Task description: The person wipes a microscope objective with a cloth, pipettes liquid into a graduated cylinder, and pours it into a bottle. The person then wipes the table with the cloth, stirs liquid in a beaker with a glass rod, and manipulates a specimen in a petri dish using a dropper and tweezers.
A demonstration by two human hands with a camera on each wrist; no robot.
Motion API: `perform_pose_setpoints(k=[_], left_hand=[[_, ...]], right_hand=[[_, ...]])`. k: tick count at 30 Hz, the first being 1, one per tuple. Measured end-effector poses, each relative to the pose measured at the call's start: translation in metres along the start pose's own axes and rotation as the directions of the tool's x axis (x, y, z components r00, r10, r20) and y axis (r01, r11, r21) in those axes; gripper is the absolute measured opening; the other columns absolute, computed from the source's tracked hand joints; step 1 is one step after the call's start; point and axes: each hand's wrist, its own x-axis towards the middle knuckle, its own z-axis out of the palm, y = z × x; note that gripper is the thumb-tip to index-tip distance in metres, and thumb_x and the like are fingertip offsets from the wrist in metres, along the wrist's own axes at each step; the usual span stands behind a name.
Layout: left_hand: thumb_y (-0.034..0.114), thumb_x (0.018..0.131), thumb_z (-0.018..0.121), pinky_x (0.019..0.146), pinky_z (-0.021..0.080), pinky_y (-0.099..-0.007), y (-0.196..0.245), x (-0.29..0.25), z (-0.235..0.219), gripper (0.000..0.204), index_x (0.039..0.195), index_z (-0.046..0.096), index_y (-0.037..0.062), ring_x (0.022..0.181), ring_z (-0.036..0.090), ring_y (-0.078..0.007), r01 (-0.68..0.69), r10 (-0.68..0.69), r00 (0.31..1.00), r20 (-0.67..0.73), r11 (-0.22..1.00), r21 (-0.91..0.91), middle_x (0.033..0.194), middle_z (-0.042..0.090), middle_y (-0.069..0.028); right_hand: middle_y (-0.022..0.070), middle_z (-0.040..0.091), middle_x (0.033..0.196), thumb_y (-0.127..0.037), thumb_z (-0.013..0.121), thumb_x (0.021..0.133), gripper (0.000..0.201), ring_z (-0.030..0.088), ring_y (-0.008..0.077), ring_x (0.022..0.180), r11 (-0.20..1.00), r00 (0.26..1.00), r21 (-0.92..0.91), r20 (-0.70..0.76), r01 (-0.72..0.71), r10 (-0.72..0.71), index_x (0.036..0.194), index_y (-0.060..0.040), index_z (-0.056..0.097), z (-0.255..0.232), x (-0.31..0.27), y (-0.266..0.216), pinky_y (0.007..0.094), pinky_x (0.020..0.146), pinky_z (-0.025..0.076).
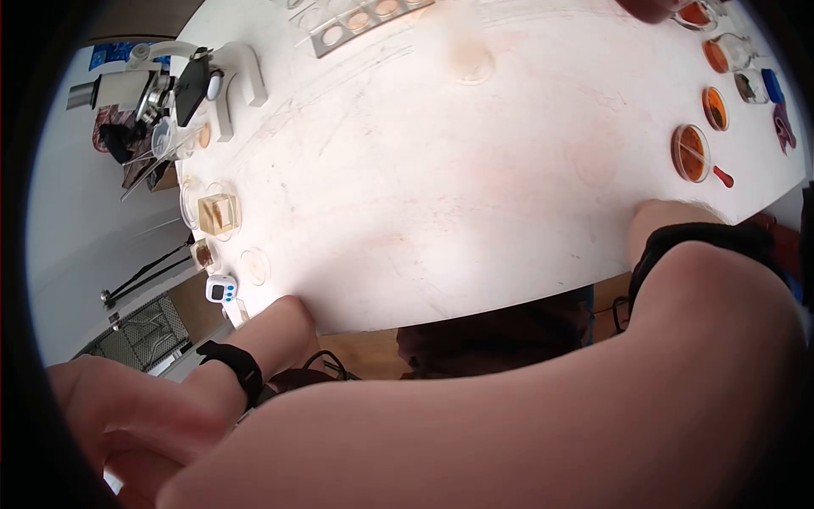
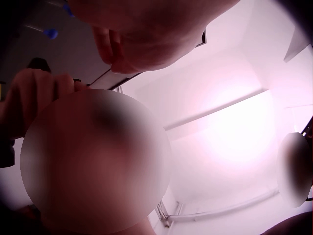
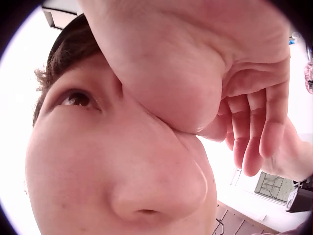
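Observation:
Both forearms rise from the table's (image 1: 424,229) near edge, each with a black strap at the wrist. My right hand (image 1: 441,441) spans the bottom of the head view, very close up. In the right wrist view its heel presses against the person's face beside the nose, and the fingers (image 3: 252,122) hang loosely, holding nothing. Raised at the lower left is my left hand (image 1: 119,407), partly covered by the right. The left wrist view shows its fingers (image 2: 103,46) bent loosely with no object in them. A white timer (image 1: 221,289) lies beside the left elbow.
At the left stand a microscope (image 1: 161,89) and a clear amber block (image 1: 218,214) on a dish. Orange-filled petri dishes (image 1: 691,153), a red-bulbed pipette (image 1: 723,176) and a blue-lidded jar (image 1: 755,86) line the right edge. A tray (image 1: 360,25) of round pale discs lies at the back.

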Motion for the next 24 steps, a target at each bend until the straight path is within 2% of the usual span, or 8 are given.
perform_pose_setpoints(k=[7,12,13,14,15,19,22,24], left_hand=[[0.009,0.101,0.070,0.089,0.060,-0.0251,-0.027,-0.004,-0.025,0.025,0.126,0.073,0.0139,0.103,0.065,-0.0141,0.141,-0.123,0.988,0.098,0.967,-0.211,0.132,0.064,-0.0038],[0.011,0.104,0.067,0.092,0.061,-0.0250,0.022,-0.002,-0.009,0.024,0.128,0.073,0.0146,0.110,0.067,-0.0151,0.190,-0.185,0.960,0.211,0.982,-0.003,0.139,0.063,-0.0060],[0.015,0.104,0.069,0.080,0.055,-0.0243,0.002,-0.009,0.008,0.010,0.114,0.070,0.0150,0.095,0.064,-0.0130,0.019,-0.019,1.000,-0.003,1.000,-0.023,0.114,0.064,-0.0022],[0.019,0.104,0.071,0.067,0.048,-0.0236,-0.008,-0.010,0.020,0.006,0.101,0.067,0.0154,0.080,0.062,-0.0108,-0.168,0.161,0.963,-0.215,0.986,-0.015,0.089,0.066,0.0017],[0.009,0.103,0.068,0.069,0.052,-0.0241,0.001,-0.008,0.021,0.005,0.099,0.070,0.0111,0.077,0.063,-0.0112,-0.099,0.101,0.971,-0.216,0.995,0.022,0.087,0.067,0.0009],[0.017,0.109,0.061,0.070,0.053,-0.0262,0.002,-0.021,0.026,0.011,0.106,0.070,0.0111,0.078,0.064,-0.0130,-0.091,0.102,0.987,-0.124,0.992,0.092,0.086,0.067,0.0002],[0.022,0.112,0.057,0.072,0.051,-0.0280,-0.010,-0.045,0.038,0.015,0.113,0.067,0.0110,0.077,0.062,-0.0146,0.043,-0.019,0.979,-0.202,0.993,0.114,0.087,0.068,-0.0006],[0.019,0.111,0.060,0.072,0.050,-0.0288,-0.009,-0.069,0.042,0.014,0.115,0.066,0.0073,0.076,0.061,-0.0164,0.117,-0.071,0.969,-0.235,0.975,0.188,0.088,0.071,-0.0028]], right_hand=[[0.0028,0.072,0.080,-0.010,0.073,0.099,0.007,0.067,0.0146,0.060,0.991,0.995,-0.094,-0.038,-0.092,0.089,0.094,-0.0075,0.077,-0.001,-0.020,-0.009,0.0274,0.051,0.049],[0.0027,0.072,0.078,-0.009,0.074,0.098,0.006,0.067,0.0145,0.058,0.985,0.979,-0.092,0.156,0.145,-0.130,0.094,-0.0071,0.077,0.012,0.042,-0.015,0.0275,0.049,0.049],[0.0027,0.072,0.078,-0.009,0.074,0.098,0.006,0.067,0.0145,0.057,0.976,0.962,-0.092,0.209,0.199,-0.177,0.094,-0.0070,0.077,0.015,0.057,-0.021,0.0276,0.049,0.049],[0.0027,0.072,0.078,-0.009,0.074,0.098,0.006,0.067,0.0144,0.057,0.965,0.940,-0.086,0.264,0.247,-0.217,0.094,-0.0070,0.077,0.035,0.108,-0.045,0.0276,0.049,0.049],[0.0027,0.071,0.078,-0.008,0.074,0.098,0.006,0.067,0.0144,0.056,0.952,0.912,-0.083,0.320,0.295,-0.255,0.094,-0.0069,0.077,0.027,0.086,-0.041,0.0276,0.048,0.049],[0.0055,0.075,0.084,-0.010,0.075,0.099,0.007,0.072,0.0196,0.066,1.000,0.794,0.006,0.608,0.013,-0.014,0.102,-0.0049,0.078,0.019,0.099,-0.062,0.0298,0.053,0.053],[0.0067,0.075,0.087,-0.009,0.078,0.096,0.011,0.073,0.0200,0.069,0.998,0.661,0.018,0.749,0.059,-0.053,0.106,-0.0039,0.077,0.017,0.094,-0.055,0.0295,0.055,0.053],[0.0046,0.070,0.086,-0.016,0.080,0.095,0.017,0.068,0.0223,0.067,0.999,0.652,0.009,0.758,0.033,-0.028,0.108,-0.0066,0.073,0.022,0.090,-0.053,0.0320,0.055,0.051]])
